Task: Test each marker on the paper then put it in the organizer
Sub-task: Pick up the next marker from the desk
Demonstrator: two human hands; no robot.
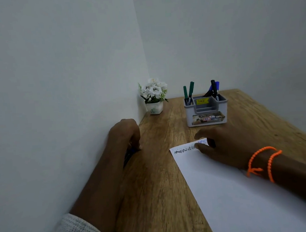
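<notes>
A grey organizer (206,112) stands at the back of the wooden table; two green markers (189,92) stick up from its left slot, black and blue ones (214,89) from its right. A white paper (235,191) with black and blue scribbles along its far edge lies in front of it. My right hand (223,145) rests flat on the paper's far end, fingers spread. My left hand (126,135) is at the table's left edge by the wall, fingers curled around a dark marker (128,157) that is mostly hidden beneath it.
A small white pot of white flowers (154,97) sits in the back left corner against the wall. The wooden table (161,169) meets walls at its left and back. Orange bracelets (262,162) circle my right wrist.
</notes>
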